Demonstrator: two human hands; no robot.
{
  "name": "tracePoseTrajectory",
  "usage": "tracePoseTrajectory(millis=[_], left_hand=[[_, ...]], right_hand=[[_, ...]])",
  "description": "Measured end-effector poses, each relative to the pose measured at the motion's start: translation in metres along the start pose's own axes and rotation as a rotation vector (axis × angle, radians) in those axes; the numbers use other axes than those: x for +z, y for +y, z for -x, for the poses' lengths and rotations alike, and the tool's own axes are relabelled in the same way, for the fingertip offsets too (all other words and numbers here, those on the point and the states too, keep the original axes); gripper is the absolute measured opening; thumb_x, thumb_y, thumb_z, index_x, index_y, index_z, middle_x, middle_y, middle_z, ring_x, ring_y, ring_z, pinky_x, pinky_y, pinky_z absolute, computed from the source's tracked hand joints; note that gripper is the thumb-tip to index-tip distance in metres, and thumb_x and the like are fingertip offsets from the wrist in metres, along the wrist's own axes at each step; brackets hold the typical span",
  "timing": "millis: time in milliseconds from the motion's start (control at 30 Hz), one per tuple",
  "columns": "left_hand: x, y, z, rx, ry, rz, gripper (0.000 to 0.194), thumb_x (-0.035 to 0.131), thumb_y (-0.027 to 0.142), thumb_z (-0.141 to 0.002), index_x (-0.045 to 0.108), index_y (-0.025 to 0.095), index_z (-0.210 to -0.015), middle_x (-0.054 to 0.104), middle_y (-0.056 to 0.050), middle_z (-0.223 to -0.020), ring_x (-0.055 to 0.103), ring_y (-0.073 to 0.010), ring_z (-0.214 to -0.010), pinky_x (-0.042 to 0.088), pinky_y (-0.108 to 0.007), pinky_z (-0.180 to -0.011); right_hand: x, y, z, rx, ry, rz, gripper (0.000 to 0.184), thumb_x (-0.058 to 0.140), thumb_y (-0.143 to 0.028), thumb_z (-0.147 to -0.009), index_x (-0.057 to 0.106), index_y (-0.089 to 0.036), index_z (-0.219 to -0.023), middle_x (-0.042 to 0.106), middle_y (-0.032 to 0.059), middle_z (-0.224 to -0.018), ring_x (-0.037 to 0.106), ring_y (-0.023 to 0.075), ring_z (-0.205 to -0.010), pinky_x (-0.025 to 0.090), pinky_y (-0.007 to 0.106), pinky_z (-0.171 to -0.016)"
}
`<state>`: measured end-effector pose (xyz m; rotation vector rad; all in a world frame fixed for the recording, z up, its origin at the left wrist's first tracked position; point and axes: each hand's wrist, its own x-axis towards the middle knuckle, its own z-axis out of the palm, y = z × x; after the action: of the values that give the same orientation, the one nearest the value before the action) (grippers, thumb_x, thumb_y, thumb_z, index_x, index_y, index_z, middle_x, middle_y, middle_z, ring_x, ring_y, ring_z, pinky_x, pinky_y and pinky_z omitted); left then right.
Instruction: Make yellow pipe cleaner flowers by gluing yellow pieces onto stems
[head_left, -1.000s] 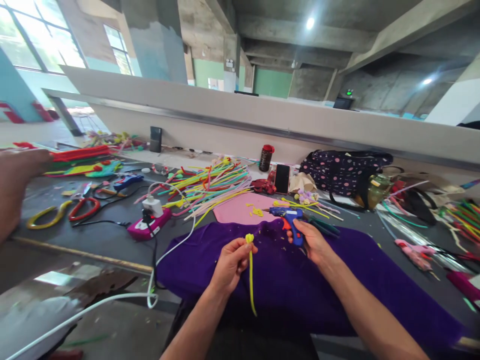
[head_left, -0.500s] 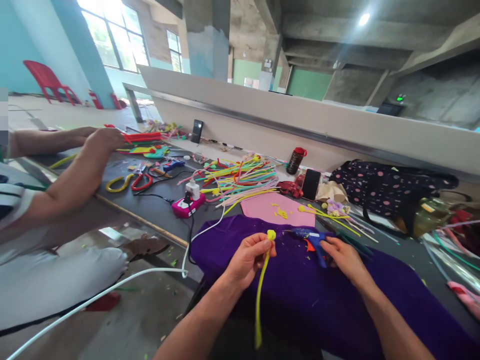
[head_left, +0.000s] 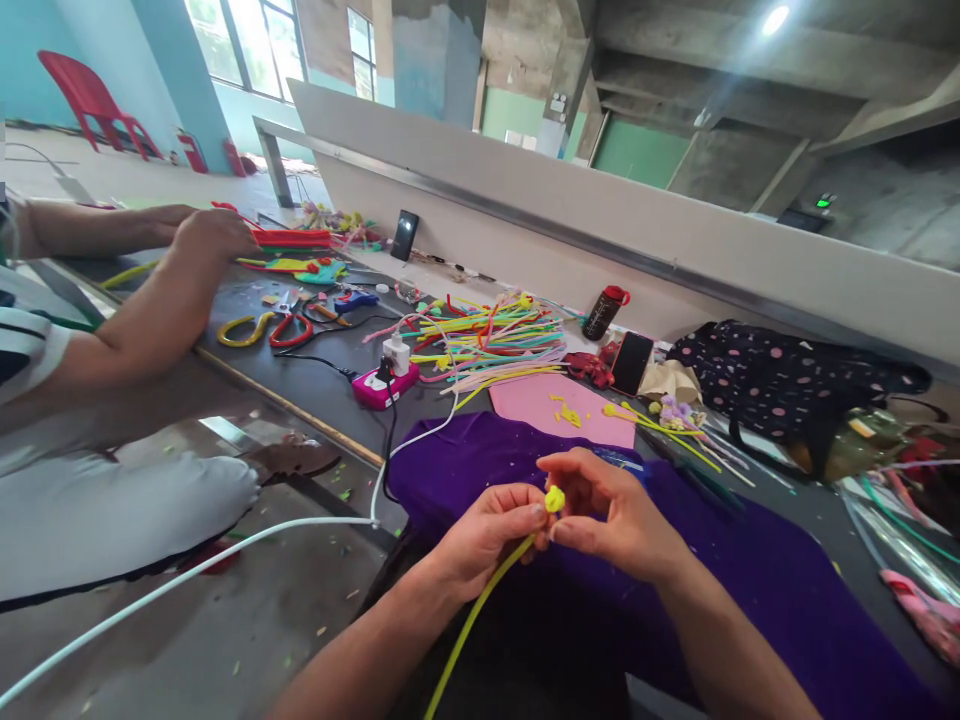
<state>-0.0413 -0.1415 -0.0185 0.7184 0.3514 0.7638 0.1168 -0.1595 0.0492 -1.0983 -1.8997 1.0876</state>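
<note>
My left hand (head_left: 491, 535) is closed in a pinch on a yellow pipe cleaner (head_left: 474, 615), just below a small bunched yellow tip (head_left: 555, 499). The stem curves down toward my lap. My right hand (head_left: 622, 515) is cupped beside that tip, thumb and fingers apart. Whether its fingertips touch the tip I cannot tell. Behind the right hand, a blue glue gun (head_left: 621, 459) lies mostly hidden on the purple cloth (head_left: 465, 460). Past the cloth, yellow scraps (head_left: 570, 415) lie on a pink sheet (head_left: 517, 405).
A heap of coloured pipe cleaners (head_left: 495, 335) lies mid-table. Left of it are a pink power strip (head_left: 384, 385) with cords and red-handled scissors (head_left: 291, 328). A bottle (head_left: 604, 312), phone (head_left: 631, 362) and dark bag (head_left: 780, 380) stand behind. A co-worker's arms (head_left: 150, 290) reach in at left.
My right hand has let go of the glue gun and come left to the yellow tip. My left hand has tilted the pipe cleaner, its stem swinging to the left. The view has shifted slightly.
</note>
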Motion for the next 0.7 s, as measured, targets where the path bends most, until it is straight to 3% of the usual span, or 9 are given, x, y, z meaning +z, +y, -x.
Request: tracePoseTrajectory(millis=[300, 700], left_hand=[[-0.0098, -0.0064, -0.0002, 0.067, 0.066, -0.092, 0.021, 0.068, 0.03, -0.065, 0.059, 0.012, -0.071, 0.053, 0.0, -0.057, 0.04, -0.0055, -0.049, 0.026, -0.019, -0.049], [-0.0016, -0.0077, -0.0024, 0.066, 0.066, -0.078, 0.024, 0.07, 0.033, -0.063, 0.06, 0.012, -0.07, 0.053, 0.001, -0.055, 0.041, -0.0057, -0.047, 0.026, -0.019, -0.048]], right_hand=[[0.0078, 0.0061, -0.0057, -0.083, 0.061, 0.087, 0.016, 0.063, -0.026, -0.074, 0.062, -0.019, -0.089, 0.055, 0.0024, -0.083, 0.054, 0.0126, -0.068, 0.043, 0.023, -0.057], [0.0077, 0.01, -0.0028, -0.119, 0.11, 0.04, 0.009, 0.063, -0.024, -0.075, 0.062, -0.017, -0.081, 0.052, 0.0007, -0.077, 0.05, 0.0108, -0.065, 0.039, 0.022, -0.055]])
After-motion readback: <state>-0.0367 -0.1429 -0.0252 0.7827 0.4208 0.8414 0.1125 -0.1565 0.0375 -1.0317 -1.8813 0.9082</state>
